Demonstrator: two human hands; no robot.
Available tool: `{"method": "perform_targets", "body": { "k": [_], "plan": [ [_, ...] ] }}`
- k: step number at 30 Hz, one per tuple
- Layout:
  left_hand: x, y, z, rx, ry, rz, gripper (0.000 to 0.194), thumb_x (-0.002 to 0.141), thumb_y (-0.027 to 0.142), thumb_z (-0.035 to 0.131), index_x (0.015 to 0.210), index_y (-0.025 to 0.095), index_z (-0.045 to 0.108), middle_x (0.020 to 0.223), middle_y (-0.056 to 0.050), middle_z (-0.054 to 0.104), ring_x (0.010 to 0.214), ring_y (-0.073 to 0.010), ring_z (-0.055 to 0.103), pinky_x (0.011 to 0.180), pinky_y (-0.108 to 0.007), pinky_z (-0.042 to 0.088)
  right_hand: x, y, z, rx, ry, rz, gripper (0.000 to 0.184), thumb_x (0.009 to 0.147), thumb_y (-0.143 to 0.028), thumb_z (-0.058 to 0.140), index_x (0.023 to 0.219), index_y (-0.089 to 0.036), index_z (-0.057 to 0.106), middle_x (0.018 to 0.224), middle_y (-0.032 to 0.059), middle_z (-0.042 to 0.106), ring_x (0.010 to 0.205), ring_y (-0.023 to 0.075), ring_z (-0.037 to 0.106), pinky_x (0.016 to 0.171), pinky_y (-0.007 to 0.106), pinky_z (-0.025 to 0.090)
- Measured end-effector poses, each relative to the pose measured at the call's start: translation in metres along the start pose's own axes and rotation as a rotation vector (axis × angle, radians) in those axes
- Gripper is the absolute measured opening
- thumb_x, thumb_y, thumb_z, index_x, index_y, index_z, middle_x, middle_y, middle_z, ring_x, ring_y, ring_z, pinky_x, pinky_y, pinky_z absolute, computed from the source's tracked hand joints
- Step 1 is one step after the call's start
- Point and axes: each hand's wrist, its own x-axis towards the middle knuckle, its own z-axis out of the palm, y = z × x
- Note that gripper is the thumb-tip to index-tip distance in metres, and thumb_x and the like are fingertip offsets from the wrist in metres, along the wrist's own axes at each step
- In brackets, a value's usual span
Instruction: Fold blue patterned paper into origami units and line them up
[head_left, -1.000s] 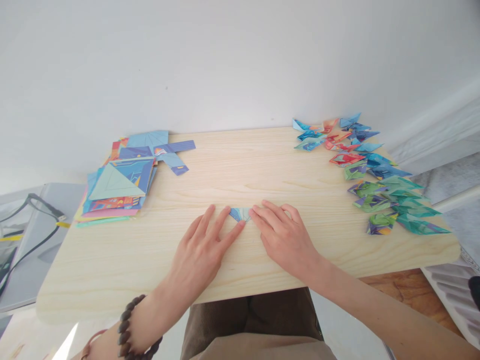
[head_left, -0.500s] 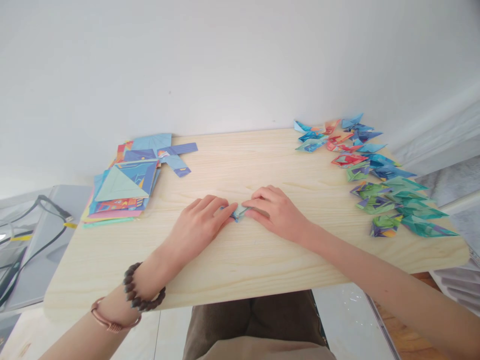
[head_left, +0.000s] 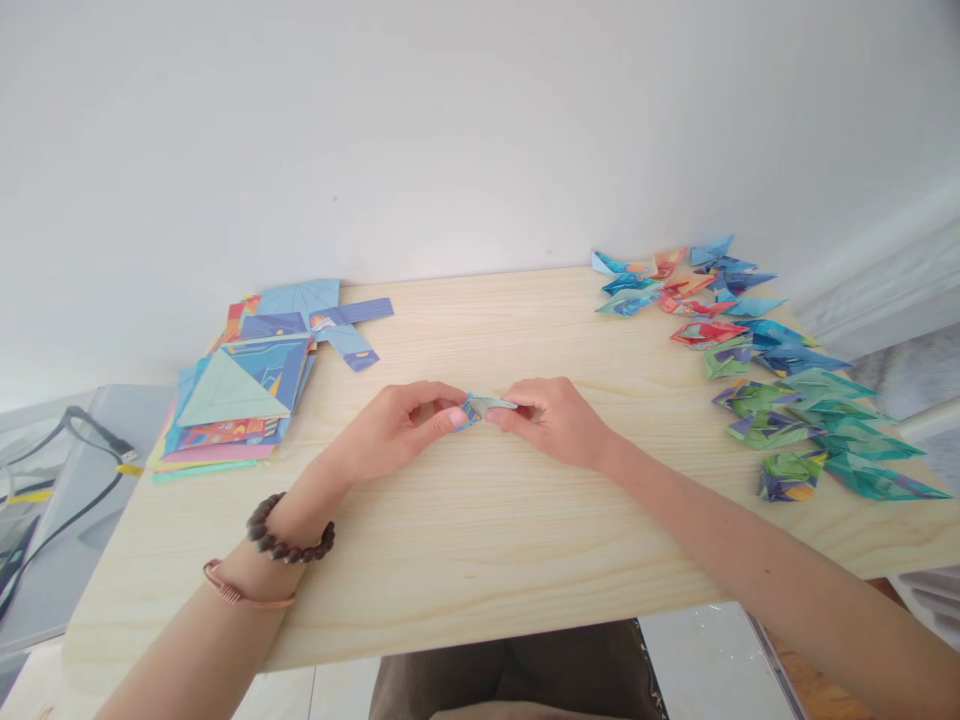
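Observation:
Between my two hands is a small folded origami paper [head_left: 475, 408], pale green-grey with a blue patterned part at its left end. My left hand [head_left: 401, 425] pinches the blue end between thumb and fingers. The pointed pale end on the right is pinched by my right hand [head_left: 553, 420]. The paper is held just over the middle of the wooden table [head_left: 465, 540]; I cannot tell whether it touches the surface. My fingers partly cover both of its ends.
A stack of coloured paper sheets [head_left: 232, 385] lies on the table's left, with blue cut-out paper pieces [head_left: 352, 325] behind it. Several finished-looking folded paper shapes [head_left: 765, 428] stand in rows on the right. Cables [head_left: 82, 425] lie on a grey surface beyond the left edge.
The folded paper has come up from against the tabletop, and more of it shows. My fingers have shifted from pressing down to pinching its two ends. The camera view has tilted slightly.

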Motion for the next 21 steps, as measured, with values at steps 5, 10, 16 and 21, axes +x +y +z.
{"method": "perform_targets", "body": {
  "k": [5,10,16,21],
  "plan": [
    [-0.003,-0.002,0.002,-0.188,-0.063,-0.125,0.026,0.081,0.040,0.059,0.091,0.016,0.064,0.071,0.000,0.061,0.061,-0.0098,0.048,0.053,-0.019,0.034,-0.001,-0.002,-0.005,0.044,-0.084,0.037,0.038,0.086,-0.041,0.051,0.063,-0.015,0.067,0.055,0.0000,0.054,0.055,0.0087,0.046,0.055,0.023,0.031],
    [0.000,0.000,0.006,-0.331,-0.147,-0.133,0.026,0.083,0.038,0.056,0.087,0.014,0.062,0.070,-0.001,0.059,0.061,-0.0093,0.049,0.056,-0.021,0.036,-0.001,-0.008,-0.014,0.276,-0.198,0.171,0.040,0.086,-0.043,0.049,0.066,-0.015,0.069,0.066,0.0025,0.064,0.052,0.0075,0.046,0.050,0.022,0.031],
    [-0.001,0.006,0.011,-0.362,0.003,-0.071,0.039,0.081,0.034,0.061,0.112,0.017,0.046,0.079,-0.003,0.063,0.065,-0.0112,0.055,0.058,-0.022,0.041,0.005,-0.010,-0.016,0.470,-0.187,0.337,0.029,0.078,-0.040,0.060,0.068,-0.014,0.066,0.056,-0.0001,0.061,0.047,0.0068,0.043,0.045,0.020,0.030],
    [-0.004,0.007,0.015,-0.340,0.073,-0.092,0.041,0.076,0.034,0.066,0.109,0.015,0.051,0.080,-0.004,0.063,0.065,-0.0112,0.054,0.058,-0.022,0.040,0.013,-0.009,-0.011,0.550,-0.103,0.357,0.029,0.075,-0.040,0.063,0.063,-0.014,0.062,0.057,-0.0004,0.060,0.052,0.0070,0.047,0.048,0.020,0.032]
  ]
}}
